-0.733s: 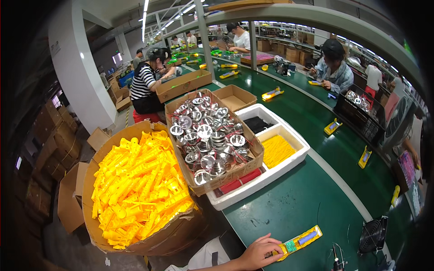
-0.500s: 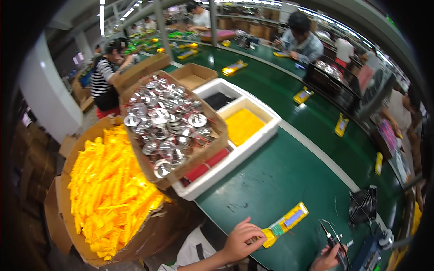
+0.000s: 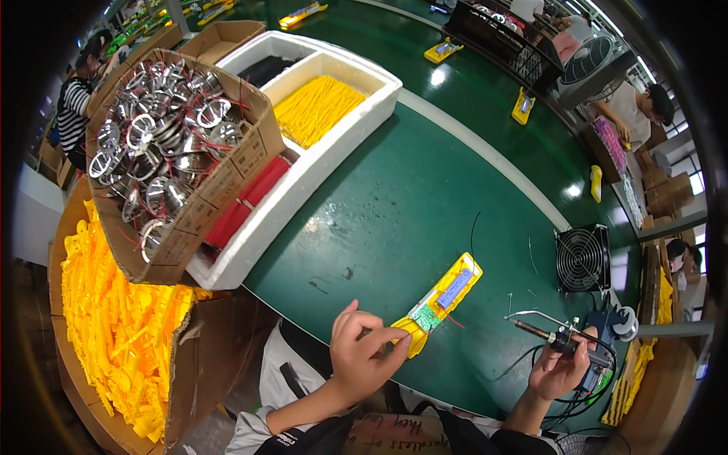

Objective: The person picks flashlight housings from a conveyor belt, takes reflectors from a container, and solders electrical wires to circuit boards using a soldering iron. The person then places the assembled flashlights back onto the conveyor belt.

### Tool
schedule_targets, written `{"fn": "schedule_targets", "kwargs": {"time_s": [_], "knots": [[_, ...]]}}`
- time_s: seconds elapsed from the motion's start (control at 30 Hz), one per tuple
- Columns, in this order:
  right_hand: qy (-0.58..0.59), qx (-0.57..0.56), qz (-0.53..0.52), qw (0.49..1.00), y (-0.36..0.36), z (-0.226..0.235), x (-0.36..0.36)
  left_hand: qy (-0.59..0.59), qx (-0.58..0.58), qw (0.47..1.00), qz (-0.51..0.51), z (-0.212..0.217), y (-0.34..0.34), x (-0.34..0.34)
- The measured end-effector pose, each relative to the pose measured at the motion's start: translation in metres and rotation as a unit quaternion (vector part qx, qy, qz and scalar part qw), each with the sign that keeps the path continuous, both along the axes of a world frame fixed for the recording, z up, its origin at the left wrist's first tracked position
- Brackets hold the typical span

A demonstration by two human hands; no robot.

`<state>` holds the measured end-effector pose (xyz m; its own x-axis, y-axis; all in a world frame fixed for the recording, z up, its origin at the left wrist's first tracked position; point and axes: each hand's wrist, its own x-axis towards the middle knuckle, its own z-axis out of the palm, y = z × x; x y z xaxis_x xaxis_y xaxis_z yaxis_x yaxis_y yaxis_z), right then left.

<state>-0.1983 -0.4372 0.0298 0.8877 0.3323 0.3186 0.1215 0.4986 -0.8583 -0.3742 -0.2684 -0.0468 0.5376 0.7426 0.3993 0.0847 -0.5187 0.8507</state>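
My left hand [image 3: 362, 355] pinches the near end of a long yellow plastic housing [image 3: 442, 301] that lies on the green table [image 3: 394, 212]. A small green circuit board and a blue part sit inside the housing. My right hand [image 3: 560, 369] grips the handle of a soldering iron [image 3: 540, 334], whose tip points left, a short way right of the housing. Dark cables trail from the iron toward the table's near edge.
A white foam tray [image 3: 318, 163] holds yellow, red and black wires. A cardboard box of metal speaker parts [image 3: 163, 152] rests on it. A big carton of yellow plastic shells [image 3: 114, 326] stands at left. A small black fan [image 3: 582, 259] sits right. Other people work nearby.
The view has tilted down and closer to the table. My right hand has come into view holding the soldering iron. My left hand still holds the yellow housing.
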Motion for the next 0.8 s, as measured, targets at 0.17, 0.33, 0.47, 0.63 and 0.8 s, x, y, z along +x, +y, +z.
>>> {"fn": "schedule_targets", "kwargs": {"time_s": [0.17,0.33,0.47,0.63,0.8], "knots": [[0.020,-0.025,0.036,0.999,0.004,0.001,-0.020,0.005,0.016,1.000,0.008,-0.003,-0.002,0.002],[0.055,0.044,-0.046,0.996,-0.003,-0.011,-0.057,0.028,0.029,0.999,0.021,0.005,-0.003,0.004],[0.108,-0.030,-0.120,0.986,-0.001,-0.034,-0.082,0.045,0.044,0.998,0.021,0.005,-0.002,0.003],[0.177,-0.125,-0.185,0.958,0.015,-0.047,-0.090,0.053,0.060,0.997,0.007,0.003,-0.002,0.004],[0.156,-0.140,-0.180,0.961,0.019,-0.054,-0.090,0.065,0.069,0.995,0.009,0.002,-0.003,0.006]]}}
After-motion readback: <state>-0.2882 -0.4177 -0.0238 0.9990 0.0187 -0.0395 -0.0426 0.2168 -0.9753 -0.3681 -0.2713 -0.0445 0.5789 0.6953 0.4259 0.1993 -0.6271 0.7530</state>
